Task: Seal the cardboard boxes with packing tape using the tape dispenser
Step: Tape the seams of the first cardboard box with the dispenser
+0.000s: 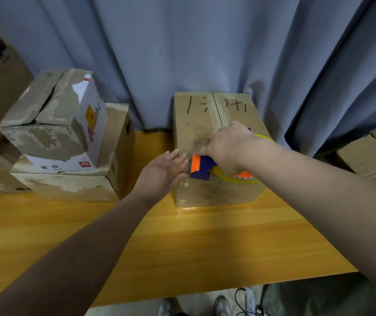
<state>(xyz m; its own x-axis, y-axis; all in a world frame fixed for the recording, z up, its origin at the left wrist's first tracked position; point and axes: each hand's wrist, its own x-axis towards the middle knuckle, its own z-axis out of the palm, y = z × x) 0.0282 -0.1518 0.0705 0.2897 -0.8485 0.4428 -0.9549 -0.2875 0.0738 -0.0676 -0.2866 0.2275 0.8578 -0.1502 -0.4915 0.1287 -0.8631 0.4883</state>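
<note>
Dispenser (202,166), orange and blue plastic, sits in the right hand (228,144), whose fingers curl firmly round it. A glossy yellowish ring of tape (235,177) shows under the wrist. The tool lies on the near top edge of a brown, matte cardboard box (196,119), over its centre seam. Just left of the grip, the left hand (162,173) reaches flat with straight fingers to the box's edge; contact is blurred. The box stands on a smooth yellow wooden table (205,242). Farther left are worn, peeling stacked boxes (64,133). Behind hangs a pleated blue curtain (182,53).

Orange-and-blue tape dispenser (202,164), yellow table (182,242)
</note>
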